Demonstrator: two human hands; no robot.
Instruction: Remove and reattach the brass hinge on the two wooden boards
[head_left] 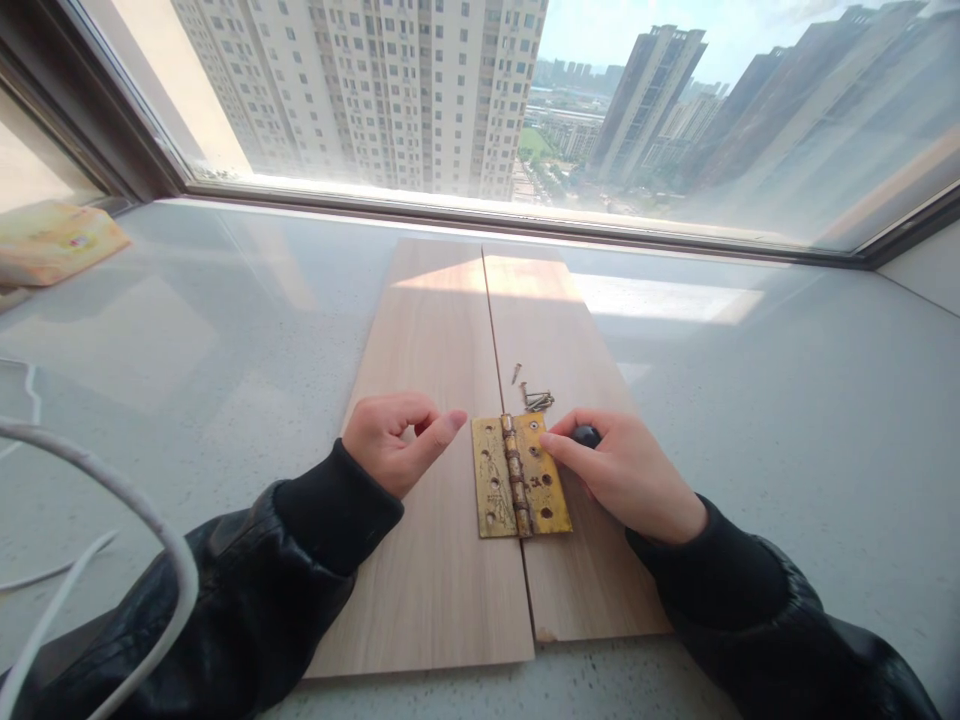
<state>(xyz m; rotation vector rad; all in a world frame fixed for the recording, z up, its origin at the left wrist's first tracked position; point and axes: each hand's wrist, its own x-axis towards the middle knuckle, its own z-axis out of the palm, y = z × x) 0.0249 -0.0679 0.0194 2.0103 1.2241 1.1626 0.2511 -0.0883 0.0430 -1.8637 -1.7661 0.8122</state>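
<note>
A worn brass butt hinge (495, 490) lies open across the seam between two pale wooden boards (420, 560). Screw heads show in the two upper holes of its right leaf; the lower holes there look dark. My right hand (630, 465) is closed around something with a black rounded end (586, 436), its thumb and forefinger at the hinge's right edge. Most of the black object is hidden by the hand. Left of the hinge, my left hand (397, 440) has its fingers curled and thumb stretched toward the hinge, with nothing visible in it. Several loose screws (538, 401) lie above the hinge.
The boards rest on a speckled white countertop (750, 450) before a window with a dark frame (525, 222). A white cable (161, 520) loops at the left, in front of my left sleeve. A yellowish-orange box-like object (60, 240) sits at the far left.
</note>
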